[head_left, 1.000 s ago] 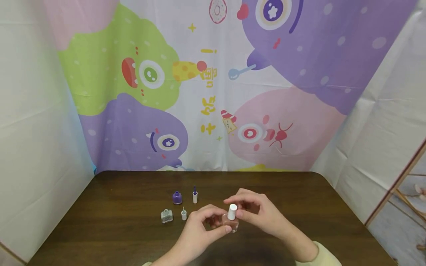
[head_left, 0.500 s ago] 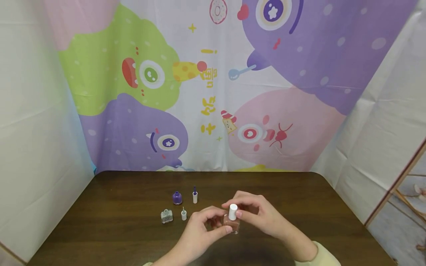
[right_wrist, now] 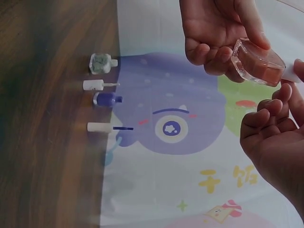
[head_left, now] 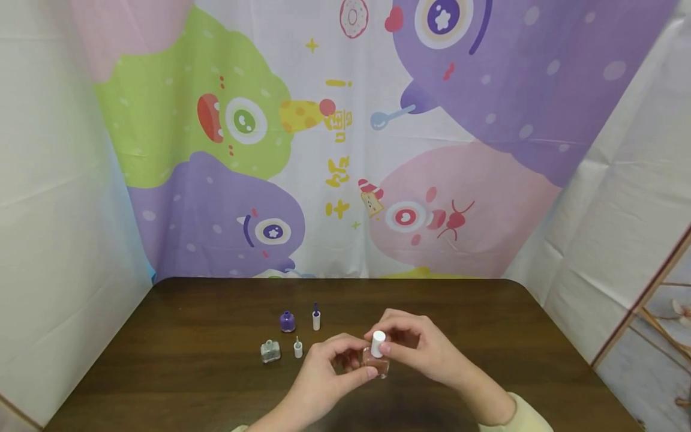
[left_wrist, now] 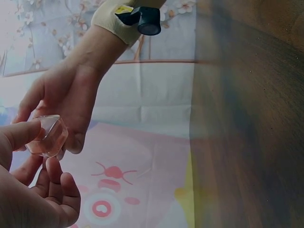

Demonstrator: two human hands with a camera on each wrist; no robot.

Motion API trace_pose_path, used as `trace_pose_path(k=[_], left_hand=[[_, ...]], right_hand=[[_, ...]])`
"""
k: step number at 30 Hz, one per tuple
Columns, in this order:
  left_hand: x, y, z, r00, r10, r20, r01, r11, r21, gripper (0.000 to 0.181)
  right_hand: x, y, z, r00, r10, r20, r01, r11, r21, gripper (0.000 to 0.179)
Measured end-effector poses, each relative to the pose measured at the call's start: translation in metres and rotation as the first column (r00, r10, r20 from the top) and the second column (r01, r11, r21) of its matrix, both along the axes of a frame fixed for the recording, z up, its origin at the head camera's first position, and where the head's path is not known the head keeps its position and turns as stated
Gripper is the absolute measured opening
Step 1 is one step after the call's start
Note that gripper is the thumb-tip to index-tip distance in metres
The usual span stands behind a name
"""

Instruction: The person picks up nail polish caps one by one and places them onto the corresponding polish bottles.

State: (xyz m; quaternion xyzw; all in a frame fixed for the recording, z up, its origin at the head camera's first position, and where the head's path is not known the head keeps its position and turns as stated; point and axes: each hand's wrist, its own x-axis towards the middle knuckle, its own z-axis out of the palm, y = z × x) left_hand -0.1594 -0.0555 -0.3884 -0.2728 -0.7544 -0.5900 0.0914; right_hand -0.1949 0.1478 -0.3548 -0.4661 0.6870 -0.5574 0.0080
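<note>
A glass nail polish bottle (head_left: 376, 362) with pinkish-brown polish is held above the table, its white cap (head_left: 378, 344) on top. My left hand (head_left: 333, 367) grips the bottle's glass body between thumb and fingers. With thumb and index finger, my right hand (head_left: 422, 343) pinches the white cap. In the right wrist view the bottle (right_wrist: 259, 64) lies between both hands, and its cap is partly hidden by the right fingers. The left wrist view shows the clear base of the bottle (left_wrist: 49, 136) beside the left thumb.
Left of the hands, an uncapped purple polish bottle (head_left: 288, 321) and an uncapped silver-grey one (head_left: 270, 351) stand on the dark wooden table (head_left: 216, 384). Beside them, a purple brush cap (head_left: 316, 320) and a grey brush cap (head_left: 298, 348) stand brush up. A printed curtain (head_left: 345, 240) hangs behind.
The bottle has shifted very slightly right in the hands, and the right fingers have moved a little around the cap. The other bottles and brush caps stay where they were.
</note>
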Motion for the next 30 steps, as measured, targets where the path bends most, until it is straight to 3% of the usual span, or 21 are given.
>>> trace_pose_path(k=[12,19,30], left_hand=[[-0.0005,-0.0001,-0.0002,0.999,0.016,0.028,-0.016,1.000,0.005,0.021],[-0.0006,0.0005,-0.0011,1.000,0.008,-0.001,-0.008,1.000,0.016,0.021],[-0.0001,0.0015,-0.0005,1.000,0.002,-0.008,-0.001,1.000,0.022,0.021]], right_hand=[[-0.0021,-0.0022,-0.0018,0.999,-0.037,0.001,0.037,0.999,-0.025,0.019],[-0.0033,-0.0019,-0.0031,0.999,-0.048,0.017,0.048,0.998,-0.040,0.018],[-0.0031,-0.0017,-0.0019,0.993,-0.103,0.048,0.103,0.995,0.011,0.019]])
